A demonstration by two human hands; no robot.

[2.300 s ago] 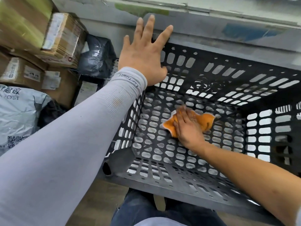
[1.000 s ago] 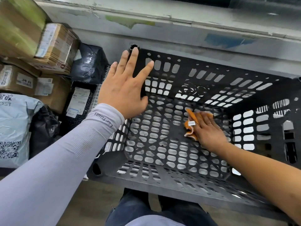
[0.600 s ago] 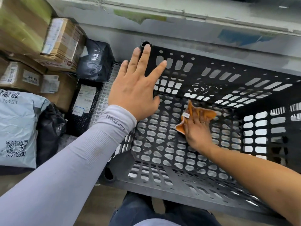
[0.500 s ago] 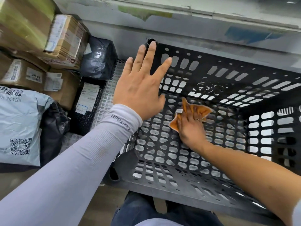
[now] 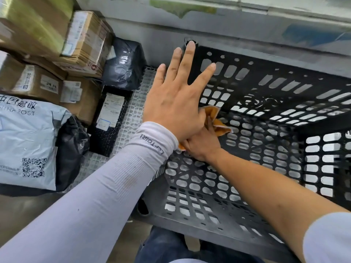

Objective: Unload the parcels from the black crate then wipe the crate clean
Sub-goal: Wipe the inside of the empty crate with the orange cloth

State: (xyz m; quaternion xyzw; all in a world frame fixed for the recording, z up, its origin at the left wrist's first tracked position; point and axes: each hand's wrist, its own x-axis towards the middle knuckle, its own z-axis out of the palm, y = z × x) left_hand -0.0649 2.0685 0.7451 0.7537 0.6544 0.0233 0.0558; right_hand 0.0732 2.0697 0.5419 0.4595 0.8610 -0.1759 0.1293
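Observation:
The black perforated crate (image 5: pixel 266 88) stands in front of me, with no parcels inside. My left hand (image 5: pixel 176 103) lies flat with fingers spread and straight against the top of the crate's left wall, near the far left corner. Inside the crate, my right hand (image 5: pixel 203 145) presses an orange cloth (image 5: pixel 221 126) onto the floor by the left wall. Its fingers are partly hidden behind my left hand. The parcels lie outside, to the left.
Left of the crate lie a grey China Post bag (image 5: pixel 26 141), stacked cardboard boxes (image 5: pixel 85 42), a black plastic bag (image 5: pixel 123 61) and a flat black parcel (image 5: pixel 110 118) on a white grid mat (image 5: pixel 136 103). A grey wall (image 5: pixel 228 25) runs right behind.
My right hand has slid the cloth leftwards across the crate floor, now under my left hand by the left wall. My left hand stays on the left wall's top.

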